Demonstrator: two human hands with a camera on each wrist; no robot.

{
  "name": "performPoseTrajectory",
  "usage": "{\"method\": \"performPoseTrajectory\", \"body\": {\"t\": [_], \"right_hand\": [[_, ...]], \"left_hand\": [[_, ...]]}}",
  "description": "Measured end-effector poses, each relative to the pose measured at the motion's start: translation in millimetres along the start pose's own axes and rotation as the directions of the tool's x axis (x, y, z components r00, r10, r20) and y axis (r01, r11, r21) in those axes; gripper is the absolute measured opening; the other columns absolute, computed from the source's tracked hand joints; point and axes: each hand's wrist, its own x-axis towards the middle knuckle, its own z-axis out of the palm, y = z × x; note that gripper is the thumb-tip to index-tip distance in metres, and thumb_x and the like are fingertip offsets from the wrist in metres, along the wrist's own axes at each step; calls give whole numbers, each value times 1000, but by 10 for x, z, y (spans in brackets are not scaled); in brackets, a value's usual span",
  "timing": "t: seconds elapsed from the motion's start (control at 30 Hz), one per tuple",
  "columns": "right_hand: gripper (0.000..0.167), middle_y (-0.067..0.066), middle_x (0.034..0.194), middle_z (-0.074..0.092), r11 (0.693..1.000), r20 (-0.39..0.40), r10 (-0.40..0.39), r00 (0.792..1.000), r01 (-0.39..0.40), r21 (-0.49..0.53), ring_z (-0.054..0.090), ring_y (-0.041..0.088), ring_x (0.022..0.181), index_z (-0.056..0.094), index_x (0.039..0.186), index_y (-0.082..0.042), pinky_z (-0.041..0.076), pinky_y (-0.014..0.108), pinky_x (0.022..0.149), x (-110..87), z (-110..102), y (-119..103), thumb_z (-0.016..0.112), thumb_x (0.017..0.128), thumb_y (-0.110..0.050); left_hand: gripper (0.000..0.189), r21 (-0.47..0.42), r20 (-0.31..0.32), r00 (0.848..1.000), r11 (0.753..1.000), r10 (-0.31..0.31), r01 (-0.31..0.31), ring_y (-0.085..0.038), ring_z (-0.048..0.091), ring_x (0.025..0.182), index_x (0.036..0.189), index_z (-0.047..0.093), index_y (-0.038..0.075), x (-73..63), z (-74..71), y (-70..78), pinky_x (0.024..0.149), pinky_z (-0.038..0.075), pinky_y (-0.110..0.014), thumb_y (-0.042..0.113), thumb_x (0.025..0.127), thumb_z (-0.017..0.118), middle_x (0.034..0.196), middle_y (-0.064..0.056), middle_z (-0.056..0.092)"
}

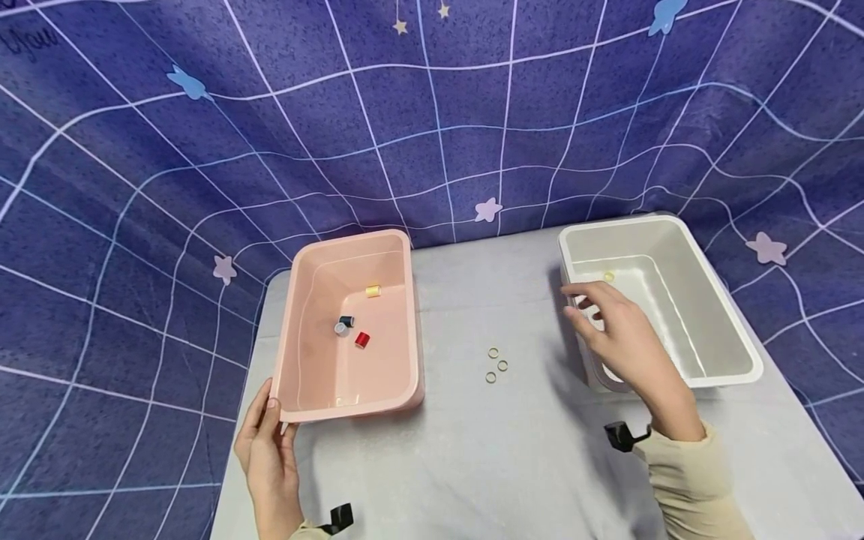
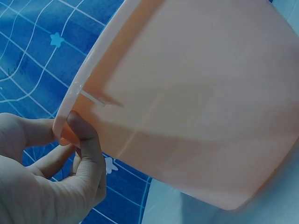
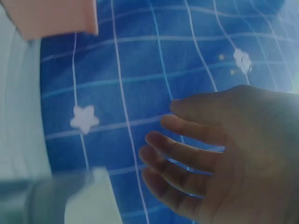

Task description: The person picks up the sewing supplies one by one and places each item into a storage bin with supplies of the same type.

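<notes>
My left hand (image 1: 268, 461) grips the near-left corner of a pink plastic bin (image 1: 413, 330); the left wrist view shows thumb and fingers pinching its rim (image 2: 74, 88). Small thread spools lie inside: a yellow spool (image 1: 373, 291), a dark spool (image 1: 347, 321), a whitish spool (image 1: 340, 328) and a red spool (image 1: 362, 340). Over the left edge of a light grey bin (image 1: 715, 300) hovers my right hand (image 1: 624, 330), fingers loosely bent and holding nothing. A small yellowish ring (image 1: 609, 277) lies in that bin. My right hand (image 3: 210, 154) partly hides the bin's near-left portion.
Three small gold-coloured rings, among them an upper ring (image 1: 493, 352), lie on the grey-white cloth (image 1: 466, 450) between the bins. A blue gridded curtain (image 1: 405, 112) with star shapes hangs behind and along both sides of the table.
</notes>
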Motion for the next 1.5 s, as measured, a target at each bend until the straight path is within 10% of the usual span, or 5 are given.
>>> {"method": "performPoseTrajectory", "body": {"t": [0.57,0.8,1.0,1.23,1.5], "right_hand": [[38,29,135,60,969,-148,241,959,-247,-27,56,49,120,60,138,-1,42,62,93,-461,-331,493,62,102,-12],[42,35,136,56,946,-192,301,934,-318,-64,52,53,121,57,142,2,38,66,94,-575,-475,651,60,102,-12],[47,38,145,50,913,-198,377,905,-399,-84,43,61,131,53,147,2,32,72,105,-673,-625,749,57,104,-16],[53,38,155,42,879,-173,448,877,-467,-93,36,65,138,45,153,3,27,75,111,-800,-714,886,54,106,-19],[65,46,150,38,830,-95,548,831,-555,-66,40,69,131,30,160,4,32,77,104,-909,-784,1027,51,108,-27]], "left_hand": [[49,94,-10,996,992,85,-84,-12,72,106,146,56,-5,-27,58,-61,76,63,-22,10,101,68,129,-6,67],[38,393,-71,978,907,196,-153,-10,63,91,140,65,3,-63,94,-58,64,58,-14,14,104,63,116,1,67],[34,679,-26,950,704,310,-211,-9,59,90,139,68,11,-85,114,-48,62,56,-11,15,107,58,124,0,66],[31,897,112,867,326,486,-298,6,49,88,131,73,10,-141,174,39,63,39,-2,10,102,62,120,-14,69],[33,921,180,796,186,578,-343,-18,57,92,125,75,4,-205,304,134,73,37,-15,-2,95,62,121,-21,69]]}}
